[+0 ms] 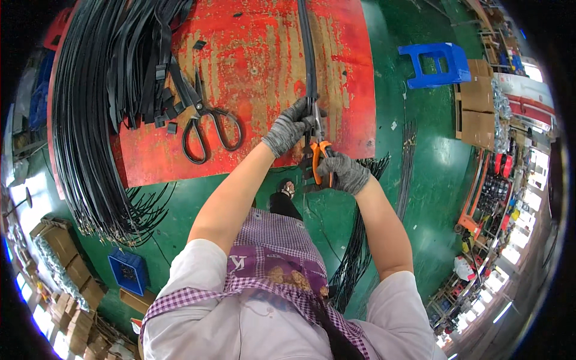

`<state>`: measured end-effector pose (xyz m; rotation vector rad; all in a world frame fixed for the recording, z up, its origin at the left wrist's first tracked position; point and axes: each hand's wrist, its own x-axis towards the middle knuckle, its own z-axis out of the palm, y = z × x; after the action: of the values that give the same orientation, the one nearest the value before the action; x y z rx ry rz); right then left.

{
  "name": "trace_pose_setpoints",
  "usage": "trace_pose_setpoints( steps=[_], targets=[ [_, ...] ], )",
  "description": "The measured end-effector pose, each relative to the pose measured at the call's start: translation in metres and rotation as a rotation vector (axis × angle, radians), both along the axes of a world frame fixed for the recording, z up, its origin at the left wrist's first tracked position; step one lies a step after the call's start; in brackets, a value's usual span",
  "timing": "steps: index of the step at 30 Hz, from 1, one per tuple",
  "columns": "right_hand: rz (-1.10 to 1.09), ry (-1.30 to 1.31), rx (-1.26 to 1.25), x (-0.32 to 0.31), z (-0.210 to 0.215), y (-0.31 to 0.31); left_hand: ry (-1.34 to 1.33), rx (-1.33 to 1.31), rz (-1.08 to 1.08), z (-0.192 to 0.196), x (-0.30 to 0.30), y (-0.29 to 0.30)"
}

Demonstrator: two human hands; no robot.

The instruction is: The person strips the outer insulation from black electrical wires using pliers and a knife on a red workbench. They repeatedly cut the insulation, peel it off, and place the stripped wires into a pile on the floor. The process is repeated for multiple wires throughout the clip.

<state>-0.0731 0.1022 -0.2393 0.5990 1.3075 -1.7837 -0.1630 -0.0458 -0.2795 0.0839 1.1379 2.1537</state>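
In a grey knit glove, my left hand (291, 127) is closed round the near end of a black strap-like sleeve (307, 51) that runs away across the table. My right hand (347, 173), gloved alike, grips long-nose pliers (321, 157) with orange and black handles. Their jaws point away from me and reach up beside my left fingers, at the sleeve's end. Whether the jaws pinch anything is too small to tell. Dark cable hangs below the sleeve, between my hands. Black-handled scissors (200, 111) lie on the table left of my left hand.
The worn red table (258, 66) carries a thick bundle of black cables (81, 120) and black straps (135, 66) at left. More black cables (351, 264) hang by my right arm. A blue stool (462, 65) and cartons (478, 99) stand right; a blue crate (128, 271) sits lower left.
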Motion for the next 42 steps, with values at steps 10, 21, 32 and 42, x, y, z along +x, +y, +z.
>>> trace_pose_setpoints(
  steps=[10, 21, 32, 42],
  targets=[
    [-0.274, -0.104, -0.125, -0.029, 0.011, -0.012, 0.113, -0.169, 0.073, -0.001, 0.004, 0.001],
    [-0.138, 0.273, 0.491, -0.01, 0.011, -0.034, 0.062, -0.251, 0.094, 0.006, 0.022, 0.002],
    [-0.112, 0.206, 0.693, 0.094, -0.09, -0.006, 0.248, -0.947, -0.294, -0.069, 0.185, -0.001],
    [-0.171, 0.14, 0.603, 0.062, -0.069, -0.012, 0.359, -0.89, -0.01, -0.099, 0.218, 0.001]
  ],
)
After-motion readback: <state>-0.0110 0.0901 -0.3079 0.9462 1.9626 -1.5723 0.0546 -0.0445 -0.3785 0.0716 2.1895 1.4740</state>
